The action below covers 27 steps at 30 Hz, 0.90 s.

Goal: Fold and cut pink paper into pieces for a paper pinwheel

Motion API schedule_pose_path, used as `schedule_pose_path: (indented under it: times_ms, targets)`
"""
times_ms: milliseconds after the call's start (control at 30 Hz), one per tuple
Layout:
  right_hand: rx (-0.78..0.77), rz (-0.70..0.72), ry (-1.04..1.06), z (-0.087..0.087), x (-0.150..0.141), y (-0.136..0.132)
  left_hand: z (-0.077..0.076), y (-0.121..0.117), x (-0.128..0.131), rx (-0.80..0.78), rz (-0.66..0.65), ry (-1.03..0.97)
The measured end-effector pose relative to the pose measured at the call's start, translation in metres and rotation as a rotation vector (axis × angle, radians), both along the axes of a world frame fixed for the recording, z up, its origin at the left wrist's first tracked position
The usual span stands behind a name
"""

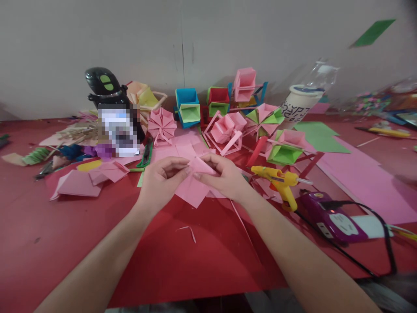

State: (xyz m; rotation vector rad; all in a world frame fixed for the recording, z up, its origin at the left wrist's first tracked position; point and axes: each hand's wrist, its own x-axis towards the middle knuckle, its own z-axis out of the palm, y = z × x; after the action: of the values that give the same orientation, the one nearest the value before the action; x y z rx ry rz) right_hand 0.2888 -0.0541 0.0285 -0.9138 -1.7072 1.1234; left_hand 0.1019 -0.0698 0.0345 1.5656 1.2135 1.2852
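Note:
Between my two hands is a partly folded sheet of pink paper, one corner pointing down toward me. My left hand pinches its left side between thumb and fingers. On the right side, my right hand grips the folded edge, thumb in front. More pink paper lies on the table just behind my hands. A green cutter is close to my left fingers. Beside my right wrist rests a yellow glue gun. Folded pink pieces lie to the left.
Several folded paper models, among them a blue and green one and a pink round one, stand along the wall. A phone leans at back left. A purple power strip with a black cable and a patterned cup are at right.

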Motion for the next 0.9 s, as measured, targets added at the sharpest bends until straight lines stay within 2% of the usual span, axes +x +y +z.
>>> schedule_pose_path:
  times_ms: [133,300,400,900]
  targets:
    - [-0.016,-0.029,-0.014,-0.001,0.002,0.001,0.002,0.003,-0.005,-0.069,-0.06,-0.002]
    - [-0.056,-0.043,-0.002,-0.002,0.004,0.002,0.001,0.006,-0.013,-0.248,-0.157,-0.159]
    - [-0.054,-0.034,-0.013,-0.002,0.005,0.003,0.002,0.007,-0.014,-0.301,-0.16,-0.188]
    - [-0.085,-0.002,0.004,-0.004,0.006,0.003,0.006,0.006,-0.015,-0.277,-0.219,-0.088]
